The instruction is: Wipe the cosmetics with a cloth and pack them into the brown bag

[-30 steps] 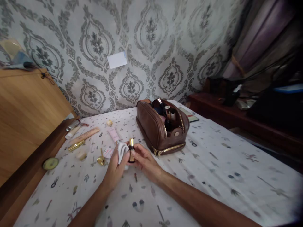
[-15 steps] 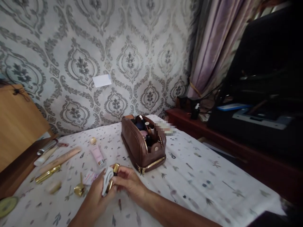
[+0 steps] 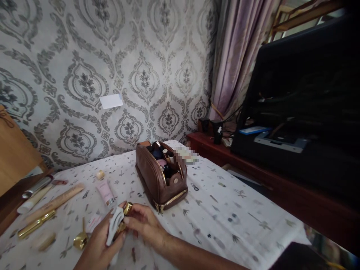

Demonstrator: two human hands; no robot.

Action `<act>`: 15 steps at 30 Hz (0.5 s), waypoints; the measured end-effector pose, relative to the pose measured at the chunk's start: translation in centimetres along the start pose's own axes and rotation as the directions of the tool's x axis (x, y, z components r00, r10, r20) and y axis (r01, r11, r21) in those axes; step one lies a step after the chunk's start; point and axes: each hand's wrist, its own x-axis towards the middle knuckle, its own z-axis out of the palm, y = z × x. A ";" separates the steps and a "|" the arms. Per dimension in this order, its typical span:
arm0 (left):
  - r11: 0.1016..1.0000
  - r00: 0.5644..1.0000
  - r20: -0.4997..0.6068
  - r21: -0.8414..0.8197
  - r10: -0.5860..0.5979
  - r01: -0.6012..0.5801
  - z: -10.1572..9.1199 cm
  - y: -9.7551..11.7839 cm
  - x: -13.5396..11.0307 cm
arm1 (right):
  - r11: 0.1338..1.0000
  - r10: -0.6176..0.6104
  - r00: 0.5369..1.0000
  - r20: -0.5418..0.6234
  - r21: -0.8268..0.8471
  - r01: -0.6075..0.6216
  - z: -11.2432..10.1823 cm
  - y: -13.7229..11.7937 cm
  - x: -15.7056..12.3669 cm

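Note:
My left hand [image 3: 97, 238] is closed around a folded pale cloth [image 3: 114, 225], pressed against a small shiny gold cosmetic container [image 3: 128, 208]. The fingers of my right hand [image 3: 147, 225] pinch that container from the other side; its exact kind is partly hidden by fingers and cloth. Just behind the hands, a pink squeeze tube [image 3: 105, 191] lies on the patterned cover. A gold cap with a thin applicator stem [image 3: 81, 240] rests left of my left hand. Beyond my right hand stands a brown cosmetic bag [image 3: 152, 176], unzipped, with several make-up items inside.
At left lie a gold tube [image 3: 36, 224], a long beige tube [image 3: 56, 202], a white tube [image 3: 33, 200] and a small beige item [image 3: 47, 242]. A wooden panel [image 3: 17, 150] borders the left side. A large black screen [image 3: 295, 86] stands on the red-brown furniture [image 3: 208, 144] at right.
The view has swung right, so everything appears farther left. Both hands keep the cloth and gold container together, with the container's gold end tilted slightly more to the right.

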 end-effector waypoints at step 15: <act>0.931 0.914 -0.177 -0.089 -0.365 0.354 -0.5 -0.7 -0.3 | 0.975 -0.026 0.981 -0.195 0.211 0.067 -0.1 -1.1 0.5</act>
